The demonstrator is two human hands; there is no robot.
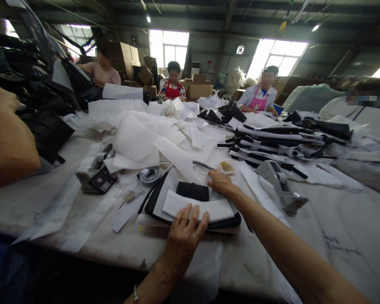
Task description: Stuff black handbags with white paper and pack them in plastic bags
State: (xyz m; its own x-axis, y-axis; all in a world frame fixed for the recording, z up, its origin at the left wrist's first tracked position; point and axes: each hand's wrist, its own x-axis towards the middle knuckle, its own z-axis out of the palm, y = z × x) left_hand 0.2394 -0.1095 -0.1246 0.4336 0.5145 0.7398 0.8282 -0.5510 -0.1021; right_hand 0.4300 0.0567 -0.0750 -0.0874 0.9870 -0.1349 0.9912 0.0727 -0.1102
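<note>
A black handbag (153,198) lies flat in front of me on the table, with white sheet material over its front. On top of it sit a black strap tab (192,191) and a folded white foam strip (196,207). My left hand (185,230) rests on the strip's near edge, fingers stretched out and slightly spread. At the bag's far right corner, my right hand (221,182) has its fingers bent round the end of a dark strap (202,164). Part of that grip is hidden from me. A loose white sheet (174,156) reaches onto the bag's far edge.
Tape dispensers stand left (96,173) and right (281,185). A coiled strap (150,175) and a small white dish (227,166) lie near the bag. White sheets (136,135) are heaped behind; stacked black bags (272,139) lie right. A co-worker's arm (9,139) intrudes at left.
</note>
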